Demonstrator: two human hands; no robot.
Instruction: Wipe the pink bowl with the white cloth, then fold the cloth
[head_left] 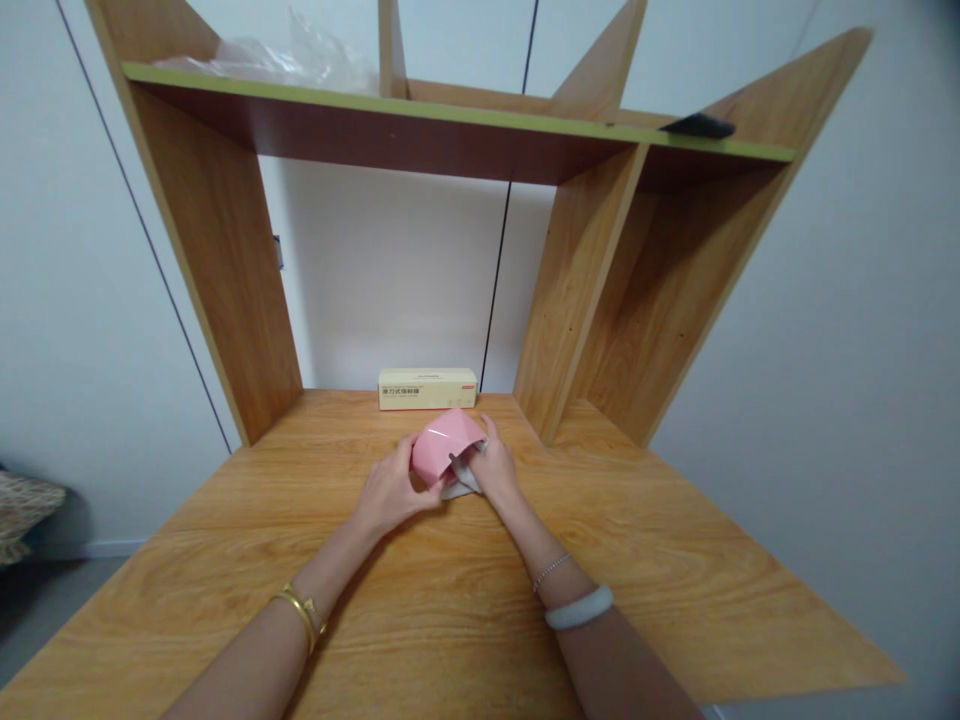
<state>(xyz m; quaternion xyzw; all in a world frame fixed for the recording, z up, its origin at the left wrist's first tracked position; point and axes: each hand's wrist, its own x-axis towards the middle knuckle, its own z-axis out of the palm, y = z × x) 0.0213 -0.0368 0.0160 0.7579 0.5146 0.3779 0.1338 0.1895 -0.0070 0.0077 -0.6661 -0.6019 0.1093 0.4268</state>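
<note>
A glossy pink, faceted, hollow object [445, 441], like a small bowl or cover, is tipped on its side above the desk with its opening toward me. My left hand [392, 488] grips its left side, thumb below and fingers around the edge. At its opening is my right hand [492, 463], closed on a light grey cloth [466, 476] that reaches inside the pink object. The right fingertips are hidden within it. Part of the cloth hangs below the rim.
Behind the hands a long cream box [427, 390] with printed lettering stands against the wall. A wooden shelf unit [585, 300] rises from the desk [465, 620]. Clear plastic wrapping [277, 62] and a dark flat item [699, 126] lie on the upper shelf.
</note>
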